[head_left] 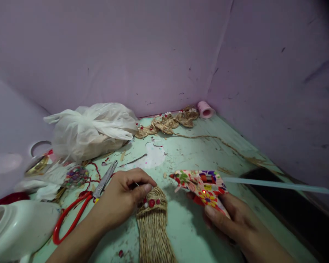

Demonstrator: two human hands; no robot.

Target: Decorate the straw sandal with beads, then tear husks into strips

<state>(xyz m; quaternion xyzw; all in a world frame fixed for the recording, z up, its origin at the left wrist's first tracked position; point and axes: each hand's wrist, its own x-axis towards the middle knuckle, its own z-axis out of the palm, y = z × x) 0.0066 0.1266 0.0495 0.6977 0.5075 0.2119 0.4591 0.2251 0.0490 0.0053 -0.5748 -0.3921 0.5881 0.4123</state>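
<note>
My right hand (227, 215) grips a hot glue gun (205, 188) covered in a floral pattern, its small red light lit. The nozzle points left, and a long translucent glue stick (276, 184) juts out of its back. My left hand (131, 190) is closed, thumb and forefinger pinching at the top edge of a piece made of jute cord (155, 230). Red and white beads (152, 203) run across that piece near its rounded top. Something thin shows between the left fingers, too small to name. The nozzle is apart from the jute piece.
Red-handled scissors (79, 208) lie left of my left arm, near a white ceramic vessel (24, 226) on its side. Behind are a tied plastic bag (95, 128), beaded jute pieces (167, 124) and a pink spool (205, 110). A dark flat object (279, 208) lies right.
</note>
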